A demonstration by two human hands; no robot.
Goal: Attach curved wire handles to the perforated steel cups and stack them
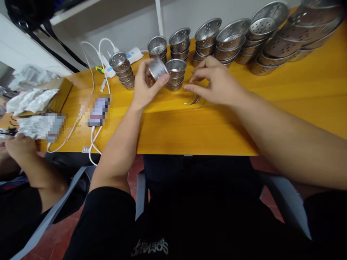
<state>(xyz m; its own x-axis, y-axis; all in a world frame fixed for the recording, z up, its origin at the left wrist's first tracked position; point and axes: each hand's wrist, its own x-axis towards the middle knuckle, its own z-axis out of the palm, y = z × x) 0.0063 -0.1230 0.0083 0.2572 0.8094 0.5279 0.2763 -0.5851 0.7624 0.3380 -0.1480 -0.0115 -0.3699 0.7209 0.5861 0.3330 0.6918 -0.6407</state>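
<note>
My left hand (148, 85) is closed around a small perforated metal cup (158, 68), tilted and raised above the table. To its right, my right hand (214, 79) has its fingers curled and its thumb drawn close to them; whatever thin thing may be between the tips is too small to make out. Just below those fingertips, several thin curved metal wires (193, 102) lie on the wood. A short stack of perforated cups (175, 77) stands between my two hands, and another stack of cups (125, 74) is left of my left hand.
Along the wall, more stacked perforated cups (230, 39) grow larger toward the right. A phone (99, 111) with white cables lies left on the table (189, 133). Behind it is a power strip (108, 66). At far left, another person's hand (20, 144) is near plastic bags (32, 126).
</note>
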